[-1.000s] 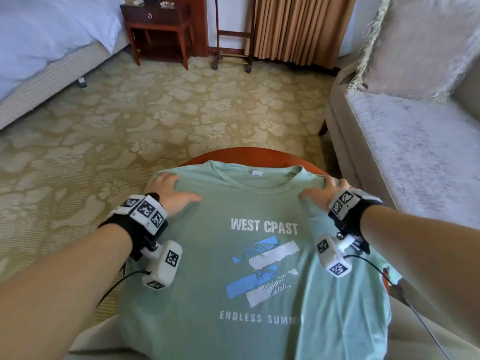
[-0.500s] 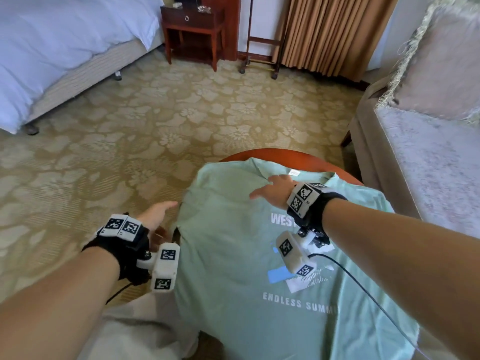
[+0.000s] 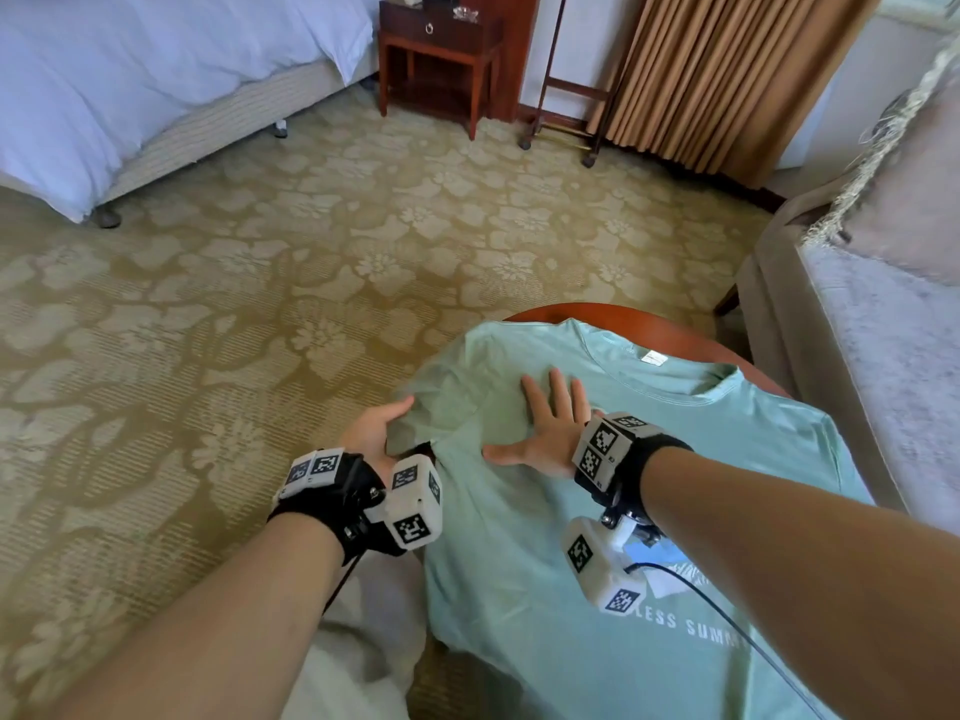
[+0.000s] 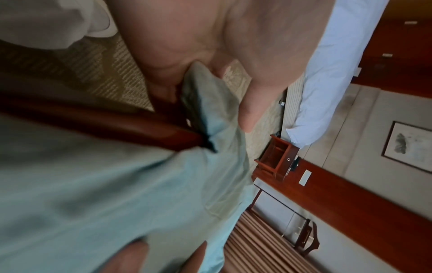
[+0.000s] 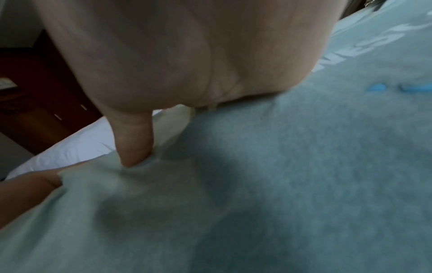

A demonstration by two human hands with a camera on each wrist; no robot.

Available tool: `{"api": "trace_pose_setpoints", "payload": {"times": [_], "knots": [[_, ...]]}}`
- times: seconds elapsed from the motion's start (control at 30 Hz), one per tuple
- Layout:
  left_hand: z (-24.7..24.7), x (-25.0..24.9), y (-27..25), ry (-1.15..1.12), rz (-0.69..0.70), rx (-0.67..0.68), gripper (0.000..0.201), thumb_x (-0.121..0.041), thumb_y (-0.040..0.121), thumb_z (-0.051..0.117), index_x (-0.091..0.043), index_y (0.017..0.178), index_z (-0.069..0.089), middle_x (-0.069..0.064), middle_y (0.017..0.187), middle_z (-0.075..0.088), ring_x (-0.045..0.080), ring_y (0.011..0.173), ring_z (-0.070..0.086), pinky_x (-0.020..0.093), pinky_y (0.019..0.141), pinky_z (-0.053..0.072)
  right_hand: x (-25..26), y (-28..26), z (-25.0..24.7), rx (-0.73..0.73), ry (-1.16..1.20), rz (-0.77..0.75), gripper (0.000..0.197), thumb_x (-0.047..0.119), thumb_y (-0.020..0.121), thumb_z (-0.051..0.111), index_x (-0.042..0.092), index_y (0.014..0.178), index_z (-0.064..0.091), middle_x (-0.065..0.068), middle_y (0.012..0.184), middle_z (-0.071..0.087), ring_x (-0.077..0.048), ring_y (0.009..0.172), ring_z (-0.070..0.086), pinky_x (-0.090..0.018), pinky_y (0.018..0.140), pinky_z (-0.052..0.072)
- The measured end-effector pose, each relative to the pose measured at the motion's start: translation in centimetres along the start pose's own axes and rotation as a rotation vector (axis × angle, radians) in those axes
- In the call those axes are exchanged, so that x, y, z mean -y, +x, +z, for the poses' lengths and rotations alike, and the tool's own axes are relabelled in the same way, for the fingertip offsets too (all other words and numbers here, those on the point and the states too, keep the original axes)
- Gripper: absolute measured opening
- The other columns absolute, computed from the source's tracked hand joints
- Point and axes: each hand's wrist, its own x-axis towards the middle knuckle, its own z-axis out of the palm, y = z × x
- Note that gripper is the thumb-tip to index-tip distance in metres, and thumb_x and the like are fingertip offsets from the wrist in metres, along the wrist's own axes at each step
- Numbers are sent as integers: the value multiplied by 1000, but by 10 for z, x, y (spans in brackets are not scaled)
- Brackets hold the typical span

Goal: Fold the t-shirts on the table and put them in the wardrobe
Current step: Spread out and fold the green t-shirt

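A mint-green t-shirt with white lettering lies face up over a round wooden table. My left hand holds the shirt's left sleeve at the table's left edge, thumb on top of the cloth. In the left wrist view the sleeve sits pinched between thumb and fingers. My right hand lies flat on the shirt's left shoulder with straight, spread fingers. The right wrist view shows that palm pressing the fabric.
A grey sofa stands close on the right. A bed with white bedding is at the far left, a wooden nightstand and brown curtains at the back. Patterned carpet spreads left of the table. A white garment hangs below my left arm.
My right hand crossed from the right shoulder to the left side of the shirt and now lies flat there. My left hand left the shirt top, dropped to the edge and took hold of the sleeve.
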Motion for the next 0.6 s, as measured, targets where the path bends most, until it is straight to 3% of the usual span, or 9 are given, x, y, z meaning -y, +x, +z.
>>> {"api": "trace_pose_setpoints", "payload": {"times": [0.1, 0.17, 0.27, 0.43, 0.53, 0.6], "knots": [[-1, -1, 1, -60, 58, -6, 28, -17, 99, 48, -2, 118, 62, 16, 103, 73, 33, 88, 70, 41, 73, 52, 3, 0, 3, -23, 22, 6, 117, 84, 67, 52, 39, 151, -15, 6, 155, -33, -23, 142, -31, -58, 116, -6], [-2, -4, 3, -70, 101, -45, 25, -16, 98, 51, -1, 112, 65, 16, 98, 74, 32, 85, 69, 38, 69, 52, 4, 0, 4, -22, 21, 10, 117, 84, 66, 52, 39, 151, -15, 6, 155, -33, -23, 142, -31, -58, 116, -6], [-3, -10, 4, -72, 113, -87, 28, -17, 94, 57, 1, 113, 66, 18, 105, 72, 33, 84, 70, 36, 64, 54, 3, 2, 3, -20, 14, 13, 118, 85, 66, 51, 39, 150, -15, 6, 155, -32, -23, 143, -31, -58, 116, -7], [0, -24, 2, -48, 237, -95, 18, -7, 93, 57, -4, 108, 67, 9, 82, 75, 23, 66, 73, 27, 52, 55, 3, 3, 5, -28, -7, 14, 119, 89, 63, 48, 38, 150, -17, 5, 155, -32, -24, 143, -30, -58, 116, -6], [6, -37, 2, -61, 341, -122, 38, 4, 85, 61, -5, 122, 59, 15, 108, 70, 31, 88, 71, 36, 64, 58, 3, 1, 5, -34, -21, 11, 118, 90, 64, 46, 38, 150, -17, 5, 156, -32, -24, 144, -29, -57, 116, -6], [13, -42, 1, -65, 418, -148, 41, 11, 77, 65, -2, 115, 61, 18, 112, 69, 36, 99, 69, 41, 74, 58, 3, 1, 4, -31, -31, 6, 118, 90, 64, 44, 38, 150, -17, 4, 156, -32, -25, 144, -28, -57, 116, -6]]}}
